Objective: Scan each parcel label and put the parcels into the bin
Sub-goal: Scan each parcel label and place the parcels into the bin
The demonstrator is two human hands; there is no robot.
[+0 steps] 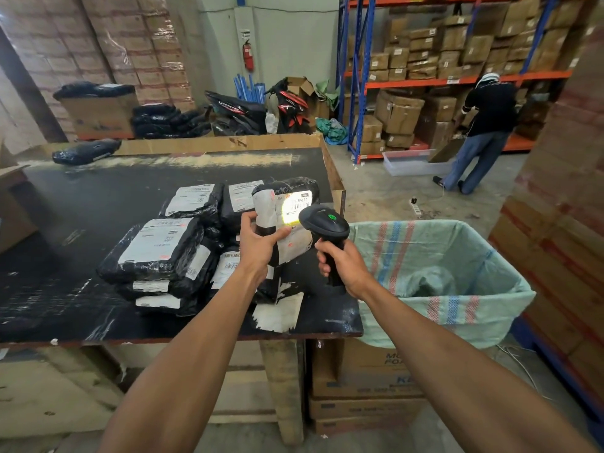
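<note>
My left hand (260,245) grips a black plastic-wrapped parcel (287,204) upright above the table, white label facing me. A black handheld scanner (323,223) is held in my right hand (343,266), its head close to the label, and a bright light patch falls on the barcode. Several more black parcels with white labels (157,253) lie stacked on the black table (81,204) left of my hands. The bin (457,308), lined with a green woven sack with red and blue stripes, stands just right of the table corner, below my right hand.
One lone black parcel (86,151) lies at the table's far left edge. Cardboard boxes (366,387) sit under the table. A person (483,132) bends at orange-and-blue shelving at the back right. Motorbikes (255,112) and stacked cartons stand behind the table.
</note>
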